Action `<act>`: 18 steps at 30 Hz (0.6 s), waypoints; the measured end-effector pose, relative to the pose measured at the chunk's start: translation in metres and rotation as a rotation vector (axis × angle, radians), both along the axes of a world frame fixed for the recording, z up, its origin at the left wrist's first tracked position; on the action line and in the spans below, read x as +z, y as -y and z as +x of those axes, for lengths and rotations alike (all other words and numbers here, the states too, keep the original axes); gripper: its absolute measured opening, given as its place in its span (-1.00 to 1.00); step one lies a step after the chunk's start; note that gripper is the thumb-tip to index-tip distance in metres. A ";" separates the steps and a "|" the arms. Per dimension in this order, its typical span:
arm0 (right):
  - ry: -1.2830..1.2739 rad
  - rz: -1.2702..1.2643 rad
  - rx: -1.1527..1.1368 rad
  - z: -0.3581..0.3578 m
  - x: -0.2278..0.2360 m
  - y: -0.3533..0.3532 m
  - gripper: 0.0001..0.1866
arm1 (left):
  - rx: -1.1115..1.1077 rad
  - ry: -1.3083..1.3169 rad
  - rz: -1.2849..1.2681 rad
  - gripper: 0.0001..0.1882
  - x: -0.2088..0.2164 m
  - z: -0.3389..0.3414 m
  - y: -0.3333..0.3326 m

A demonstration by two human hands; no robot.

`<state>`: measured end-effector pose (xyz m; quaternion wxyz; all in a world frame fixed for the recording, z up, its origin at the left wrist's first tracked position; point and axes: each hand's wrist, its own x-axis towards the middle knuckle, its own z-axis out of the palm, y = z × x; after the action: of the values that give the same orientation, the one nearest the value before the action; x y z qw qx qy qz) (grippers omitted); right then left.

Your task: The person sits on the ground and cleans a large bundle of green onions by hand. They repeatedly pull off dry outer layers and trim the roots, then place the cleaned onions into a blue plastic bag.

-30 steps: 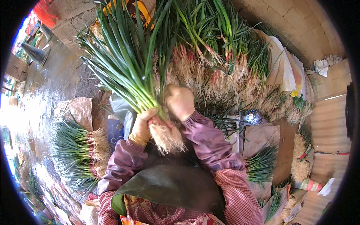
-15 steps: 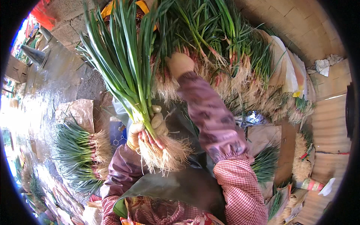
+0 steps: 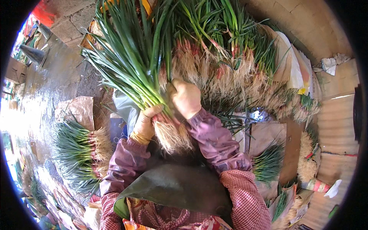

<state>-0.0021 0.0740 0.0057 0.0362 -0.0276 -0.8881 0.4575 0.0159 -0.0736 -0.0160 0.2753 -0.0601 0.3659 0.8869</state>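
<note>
A thick bunch of scallions (image 3: 143,82), with long green leaves, reddish bases and pale stringy roots, is held above my lap. My gloved left hand (image 3: 144,123) is wrapped round its lower stalks, thumb across the front. The roots hang toward me and the leaves point away. Against the right side of the bunch, my gloved right hand (image 3: 186,98) is closed on scallion stalks; its fingertips are partly hidden and slightly blurred. A dark apron (image 3: 174,188) covers my lap beneath the roots.
A large heap of scallions (image 3: 230,65) lies ahead and to the right, roots toward me. Tied-looking bundles (image 3: 78,155) are stacked on the wet floor (image 3: 61,88) at left. More scallions (image 3: 268,163) lie on brown sacking at right. A corrugated wall (image 3: 337,130) bounds the right.
My right hand has drawn back from the far heap to the held bunch. The bunch looks fuller, and my left hand has risen slightly with its thumb now across the stalks.
</note>
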 end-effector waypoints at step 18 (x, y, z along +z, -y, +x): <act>0.254 -0.494 0.445 -0.003 -0.013 -0.039 -0.72 | -0.095 0.065 0.485 -0.60 -0.002 0.012 0.012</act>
<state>-0.0053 0.1129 -0.0073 -0.1828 0.1019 -0.7322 0.6482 0.0279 -0.0861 -0.0184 0.3348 -0.0036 0.1359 0.9324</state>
